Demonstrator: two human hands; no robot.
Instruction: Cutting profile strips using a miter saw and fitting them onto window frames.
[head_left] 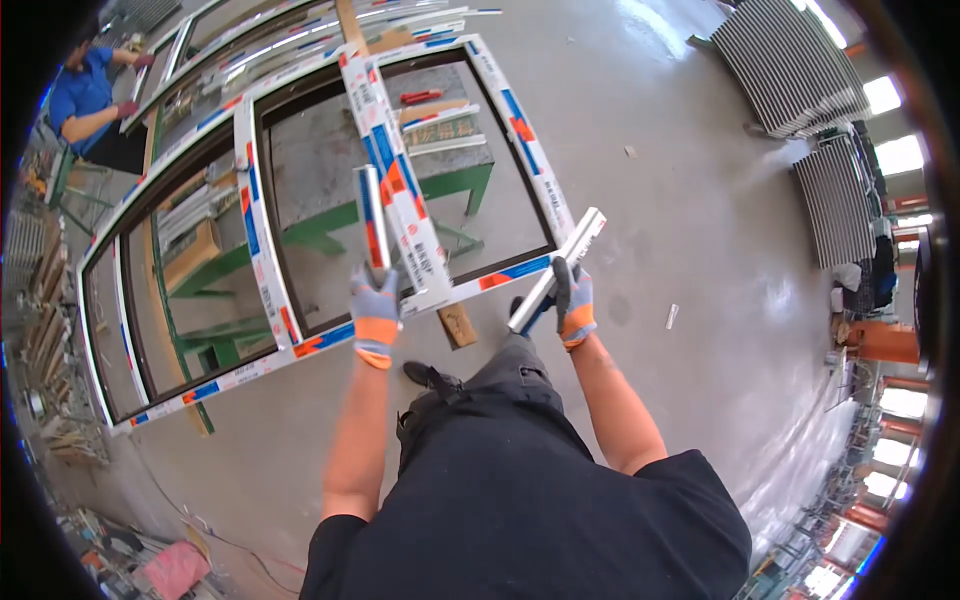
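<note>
At a taped frame (262, 240), gripped a striped bar (371, 218) in the left hand (376, 310) over its near rail (510, 275); clasped a white bar (579, 239) slantwise in the right hand (576, 308), near that rail's end.

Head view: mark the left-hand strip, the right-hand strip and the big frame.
Left-hand strip (372, 218): head view, middle of its visible face.
Right-hand strip (581, 238): head view, white upper section.
Big frame (255, 230): head view, on a taped inner bar.
</note>
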